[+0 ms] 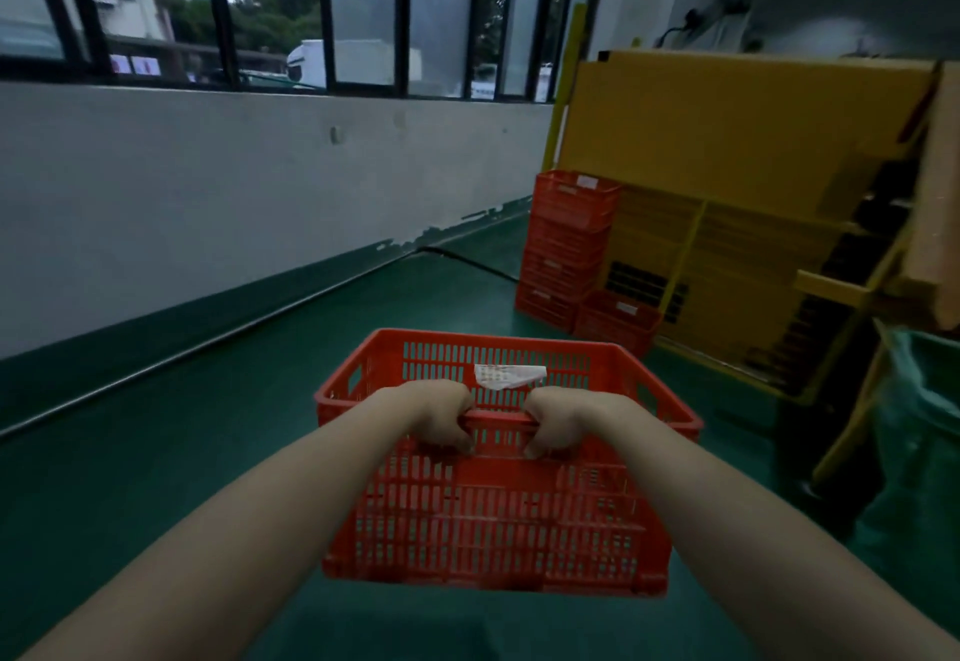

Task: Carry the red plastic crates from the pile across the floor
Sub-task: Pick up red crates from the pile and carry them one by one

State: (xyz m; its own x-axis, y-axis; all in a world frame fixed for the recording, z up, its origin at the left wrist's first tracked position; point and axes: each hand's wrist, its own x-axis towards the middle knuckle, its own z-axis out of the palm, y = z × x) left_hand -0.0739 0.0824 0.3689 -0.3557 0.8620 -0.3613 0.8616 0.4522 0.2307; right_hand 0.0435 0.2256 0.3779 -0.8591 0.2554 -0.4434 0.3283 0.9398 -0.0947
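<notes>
Mid-carry. Left hand and right hand both grasp the near rim of one red crate, bottom centre, apparently clear of the green floor. Stacked crates centre right, well apart. Next: walk, holding it level.

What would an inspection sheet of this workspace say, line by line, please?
Surface: green floor, smooth, paint chipped along the wall base.
Job's things: held red crate, empty but for a paper label on its far wall; stack of red crates ahead, with a single crate on the floor beside it.
Clutter: green bag at the right edge.
Grippers: left hand and right hand both grip the held crate's near rim, close together.
Cables: dark cable on the floor, running toward the stack.
Surroundings: white wall under windows; yellow rack behind the stack.
</notes>
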